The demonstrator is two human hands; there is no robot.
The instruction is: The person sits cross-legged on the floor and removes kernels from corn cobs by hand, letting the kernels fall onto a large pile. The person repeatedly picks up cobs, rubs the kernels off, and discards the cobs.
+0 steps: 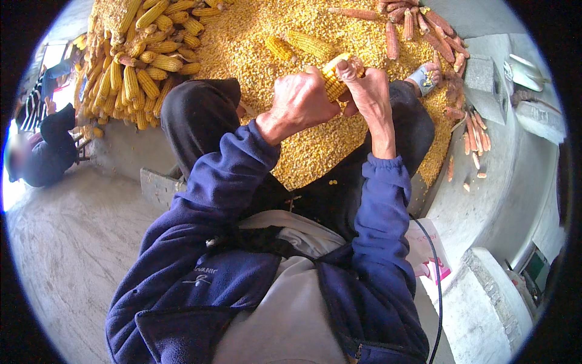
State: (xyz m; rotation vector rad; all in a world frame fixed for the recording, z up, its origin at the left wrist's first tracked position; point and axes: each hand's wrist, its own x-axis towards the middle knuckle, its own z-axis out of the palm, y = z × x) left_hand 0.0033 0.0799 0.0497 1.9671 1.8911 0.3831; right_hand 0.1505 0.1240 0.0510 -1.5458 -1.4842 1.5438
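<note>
Both my hands grip one ear of dried yellow corn (pixel 334 84) above a spread of loose kernels. My left hand (pixel 301 100) is closed round its left side. My right hand (pixel 367 93) holds the right side, its thumb pressed on the upper end, where some bare pinkish cob shows. Part of the ear is hidden by my fingers. Just beyond, two more yellow ears (pixel 310 44) lie on the loose kernels (pixel 236 50). My knees in dark trousers are on either side of the kernels.
Unshelled ears (pixel 132 84) are heaped at the upper left. Bare reddish cobs (pixel 441 34) lie at the upper right, with several more on the concrete (pixel 476 132). A concrete block (pixel 484 86) stands at the right. A black cable (pixel 437 273) runs beside my right arm. Another person (pixel 52 145) is at far left.
</note>
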